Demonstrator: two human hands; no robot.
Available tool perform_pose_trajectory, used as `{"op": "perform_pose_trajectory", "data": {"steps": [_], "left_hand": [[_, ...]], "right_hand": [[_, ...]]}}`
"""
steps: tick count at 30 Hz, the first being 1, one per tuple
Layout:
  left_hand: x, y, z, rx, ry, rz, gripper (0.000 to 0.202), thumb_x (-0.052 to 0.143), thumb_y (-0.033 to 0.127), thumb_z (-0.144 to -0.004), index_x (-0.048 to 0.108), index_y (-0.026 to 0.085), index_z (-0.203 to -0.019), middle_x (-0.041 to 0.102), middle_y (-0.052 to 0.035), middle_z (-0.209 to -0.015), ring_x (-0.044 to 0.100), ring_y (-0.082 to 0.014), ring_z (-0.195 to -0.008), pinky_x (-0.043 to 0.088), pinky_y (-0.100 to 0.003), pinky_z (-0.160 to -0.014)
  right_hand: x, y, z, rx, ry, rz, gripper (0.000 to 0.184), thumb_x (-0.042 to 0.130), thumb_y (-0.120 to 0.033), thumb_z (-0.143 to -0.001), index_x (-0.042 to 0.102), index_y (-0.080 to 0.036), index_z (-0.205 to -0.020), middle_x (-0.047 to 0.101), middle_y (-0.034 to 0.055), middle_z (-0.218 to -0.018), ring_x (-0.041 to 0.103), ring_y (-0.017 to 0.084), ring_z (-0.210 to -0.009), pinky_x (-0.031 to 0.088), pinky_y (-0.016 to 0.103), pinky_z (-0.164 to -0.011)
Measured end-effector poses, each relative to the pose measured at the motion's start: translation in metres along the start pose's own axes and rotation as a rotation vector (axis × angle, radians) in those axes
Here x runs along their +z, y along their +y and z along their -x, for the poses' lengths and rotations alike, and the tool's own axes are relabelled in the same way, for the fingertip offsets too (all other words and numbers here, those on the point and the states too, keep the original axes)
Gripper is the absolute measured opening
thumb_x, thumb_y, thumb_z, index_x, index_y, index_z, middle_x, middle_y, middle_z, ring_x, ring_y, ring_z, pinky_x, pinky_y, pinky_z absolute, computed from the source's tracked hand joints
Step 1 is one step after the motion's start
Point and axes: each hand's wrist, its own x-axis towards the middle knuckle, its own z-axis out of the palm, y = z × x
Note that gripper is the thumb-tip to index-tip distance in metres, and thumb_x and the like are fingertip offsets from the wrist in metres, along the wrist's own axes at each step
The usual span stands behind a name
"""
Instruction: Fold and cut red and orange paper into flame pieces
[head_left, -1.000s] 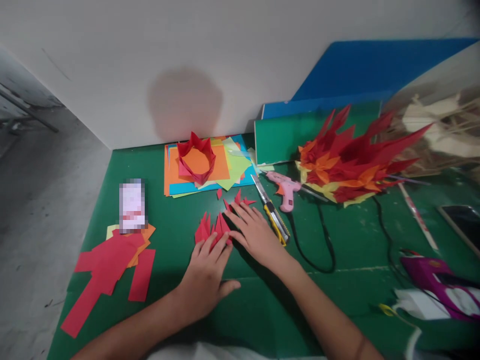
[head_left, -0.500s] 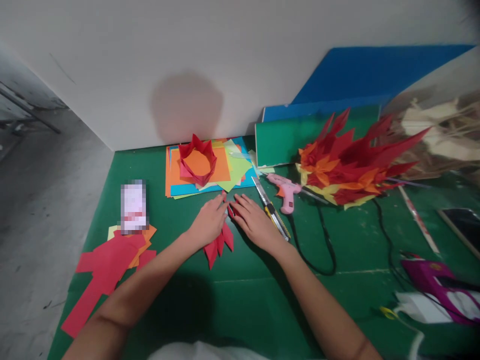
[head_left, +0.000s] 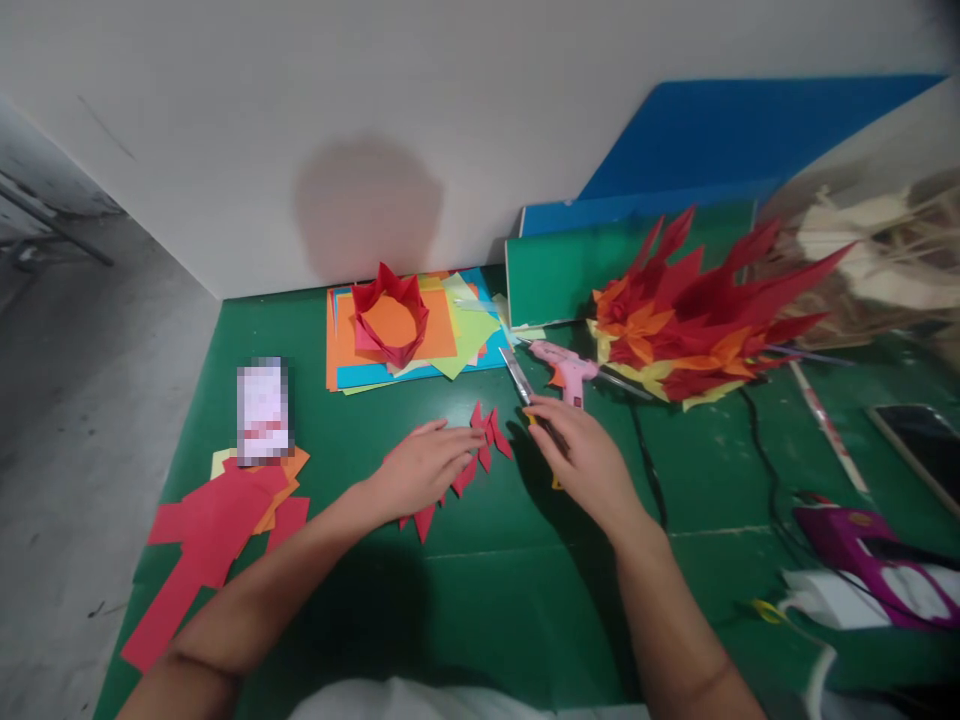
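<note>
On the green tabletop, my left hand (head_left: 427, 468) lies with its fingers stretched out over a folded red paper strip (head_left: 466, 478). The strip's pointed tips stick out above and below the fingers, and its middle is hidden under the hand. My right hand (head_left: 581, 455) is closed around a utility knife (head_left: 516, 375). The knife's metal blade end points away from me toward the paper stack, and a bit of its yellow handle shows below the fingers. Just beyond the right hand lies a pink glue gun (head_left: 566, 368).
A red paper crown ring (head_left: 390, 350) sits on stacked coloured paper (head_left: 469, 335). At right stands a red and orange paper flame piece (head_left: 712, 330). Red paper cutouts (head_left: 217, 520) and a blurred-out phone (head_left: 262, 410) lie left. Cables and a purple-and-white item (head_left: 847, 540) are at right.
My right hand has left the red paper and moved right onto the utility knife, whose handle end has swung slightly. The red strip is more spread out, with my left hand still on it.
</note>
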Motion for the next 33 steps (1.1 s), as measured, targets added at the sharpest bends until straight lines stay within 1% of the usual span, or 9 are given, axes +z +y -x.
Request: {"op": "perform_pose_trajectory", "data": {"steps": [2,4,8,10,12,14,20,27,33], "left_hand": [[-0.003,-0.005,0.01,-0.035,0.042,-0.031,0.036,0.033,0.027,-0.098,0.05,0.021,-0.13,0.052,-0.0057,-0.138,0.042,-0.0158,-0.133,0.022,-0.044,-0.116],[-0.004,-0.011,0.024,-0.09,0.042,-0.076,0.044,0.039,0.035,-0.097,0.041,0.019,-0.138,0.04,-0.0089,-0.147,0.026,-0.021,-0.141,0.018,-0.049,-0.116],[0.009,-0.014,0.049,-0.148,-0.017,-0.074,0.062,0.044,0.046,-0.093,0.026,0.019,-0.146,0.018,-0.0128,-0.156,0.008,-0.0249,-0.145,0.015,-0.051,-0.115],[0.019,-0.008,0.056,-0.152,-0.03,-0.047,0.062,0.045,0.045,-0.092,0.027,0.018,-0.145,0.014,-0.0137,-0.156,0.004,-0.0258,-0.145,0.014,-0.053,-0.115],[0.029,0.001,0.057,-0.171,-0.025,-0.009,0.062,0.047,0.041,-0.092,0.028,0.015,-0.145,0.013,-0.0158,-0.156,0.001,-0.0277,-0.145,0.014,-0.056,-0.114],[0.037,0.013,0.057,-0.17,-0.027,0.051,0.062,0.048,0.037,-0.092,0.027,0.015,-0.145,0.013,-0.0164,-0.156,0.003,-0.0275,-0.145,0.016,-0.055,-0.114],[0.043,0.035,0.058,-0.167,0.027,0.189,0.057,0.052,0.037,-0.089,0.037,0.016,-0.14,0.026,-0.017,-0.152,0.022,-0.0279,-0.142,0.029,-0.051,-0.112],[0.029,0.031,0.059,-0.254,0.101,0.309,0.042,0.045,0.032,-0.093,0.045,0.02,-0.134,0.043,-0.011,-0.142,0.038,-0.0221,-0.132,0.034,-0.043,-0.111],[0.026,0.023,0.061,-0.274,0.2,0.31,0.036,0.043,0.029,-0.094,0.05,0.021,-0.129,0.051,-0.0105,-0.134,0.044,-0.0212,-0.128,0.036,-0.042,-0.11]], "right_hand": [[-0.002,0.005,0.002,0.034,0.049,0.039,0.024,0.045,-0.034,-0.09,0.061,-0.02,-0.102,0.066,0.0109,-0.107,0.06,0.028,-0.1,0.047,0.046,-0.087],[-0.003,0.011,0.003,0.085,0.1,0.065,0.022,0.049,-0.035,-0.087,0.059,-0.02,-0.099,0.066,0.011,-0.099,0.06,0.028,-0.093,0.047,0.044,-0.083],[-0.003,0.025,0.0,0.337,0.252,0.086,0.028,0.054,-0.04,-0.082,0.054,-0.017,-0.098,0.062,0.013,-0.091,0.059,0.024,-0.074,0.046,0.038,-0.067],[-0.003,0.034,-0.007,0.441,0.254,0.068,0.032,0.056,-0.044,-0.08,0.051,-0.017,-0.097,0.062,0.0142,-0.093,0.058,0.023,-0.069,0.044,0.037,-0.063],[-0.002,0.041,-0.015,0.521,0.216,0.014,0.03,0.056,-0.044,-0.079,0.048,-0.019,-0.093,0.063,0.0106,-0.084,0.058,0.023,-0.067,0.042,0.035,-0.062],[-0.001,0.046,-0.024,0.584,0.168,-0.036,0.032,0.059,-0.045,-0.076,0.045,-0.02,-0.09,0.063,0.0067,-0.077,0.058,0.022,-0.064,0.041,0.034,-0.059],[0.002,0.049,-0.034,0.551,0.187,-0.039,0.035,0.064,-0.04,-0.067,0.041,-0.023,-0.086,0.062,0.0041,-0.077,0.058,0.021,-0.061,0.039,0.031,-0.055],[0.003,0.051,-0.03,0.564,0.201,-0.163,0.04,0.063,-0.046,-0.07,0.044,-0.02,-0.093,0.064,0.0072,-0.082,0.061,0.02,-0.057,0.042,0.031,-0.053],[0.004,0.07,-0.025,0.5,0.203,-0.266,0.028,0.057,-0.041,-0.074,0.05,-0.02,-0.091,0.063,0.0078,-0.092,0.059,0.018,-0.07,0.047,0.032,-0.065]]}}
